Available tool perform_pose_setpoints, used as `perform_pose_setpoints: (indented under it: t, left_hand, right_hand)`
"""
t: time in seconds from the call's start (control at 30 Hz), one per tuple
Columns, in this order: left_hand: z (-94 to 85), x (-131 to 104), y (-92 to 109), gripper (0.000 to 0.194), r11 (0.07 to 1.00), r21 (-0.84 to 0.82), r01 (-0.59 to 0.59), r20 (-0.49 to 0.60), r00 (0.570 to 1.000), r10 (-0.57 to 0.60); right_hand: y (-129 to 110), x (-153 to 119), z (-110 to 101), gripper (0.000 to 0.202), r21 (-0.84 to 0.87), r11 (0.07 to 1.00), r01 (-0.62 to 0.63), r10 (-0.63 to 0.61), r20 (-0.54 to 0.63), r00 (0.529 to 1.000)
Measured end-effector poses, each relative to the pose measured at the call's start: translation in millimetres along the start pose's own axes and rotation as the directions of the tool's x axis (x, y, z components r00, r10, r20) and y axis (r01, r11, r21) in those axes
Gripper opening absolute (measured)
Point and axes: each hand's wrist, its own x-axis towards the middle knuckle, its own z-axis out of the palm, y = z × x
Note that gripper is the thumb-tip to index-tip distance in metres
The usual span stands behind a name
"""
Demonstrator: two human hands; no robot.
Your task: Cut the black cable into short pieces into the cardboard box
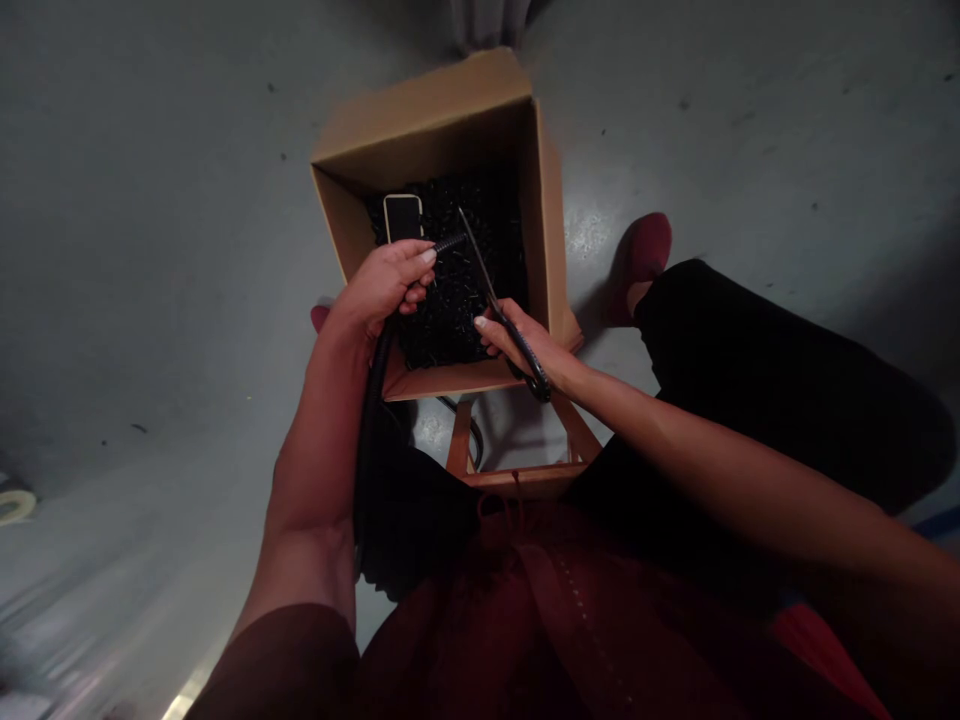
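Observation:
My left hand pinches a black ribbed tube close to its end, above an open cardboard box. The rest of that tube runs down beside my left forearm. My right hand grips a pair of scissors, whose blades point up and away from me. The tube's tip meets the blades; whether they are parted around it I cannot tell. Below both hands, many small black pieces fill the bottom of the cardboard box. A dark phone-like object with a pale rim lies on them.
The box rests at a wooden frame in front of my lap. My legs are on both sides, with a red shoe on the right. A pale roll lies on the grey floor at the far left.

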Motion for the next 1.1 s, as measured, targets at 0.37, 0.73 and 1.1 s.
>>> perform_pose_setpoints:
  t: [0.37,0.73,1.1]
  left_hand:
    - [4.8,1,-2,0.017,1.000,0.004,0.003,0.029,1.000,-0.003]
    - [8.2,0,-3,0.023,0.999,-0.041,-0.002,0.103,0.995,0.006]
    - [10.7,0,-5,0.021,0.996,0.091,-0.006,0.118,0.993,-0.005]
  right_hand:
    - [-3,-2,-1,0.037,-0.045,0.998,0.031,-0.030,0.026,0.999]
    - [-4,-1,-2,0.041,-0.025,1.000,-0.004,0.005,0.040,0.999]
    - [-8,-3,-5,0.045,-0.038,0.999,-0.011,0.014,0.074,0.997]
